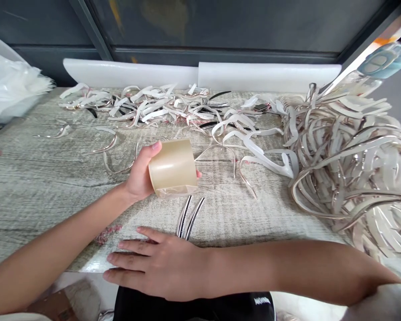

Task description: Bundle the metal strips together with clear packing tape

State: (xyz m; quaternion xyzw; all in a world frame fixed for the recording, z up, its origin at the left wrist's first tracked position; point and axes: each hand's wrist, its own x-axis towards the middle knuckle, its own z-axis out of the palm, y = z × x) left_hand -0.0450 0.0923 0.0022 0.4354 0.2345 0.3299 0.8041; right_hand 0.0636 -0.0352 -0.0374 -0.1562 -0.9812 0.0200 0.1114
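Observation:
A wide roll of clear packing tape (172,165) is held above the table by my left hand (143,171), its thumb on the rim and a fingertip showing at the far side. A loose edge of tape hangs along the roll's bottom. My right hand (153,263) reaches across at the table's near edge, palm down, fingers stretched out and apart. Two narrow curved strips, black with pale edges (193,218), lie side by side on the table just beyond it; their lower ends are hidden behind the right hand and wrist.
A large tangled heap of white and rose-gold trim strips (347,165) covers the table's right side. Loose curved pieces (160,107) are scattered along the back. White foam sheets (133,73) stand against the dark panel. A plastic bag (10,84) sits at left, a bottle (384,62) at right.

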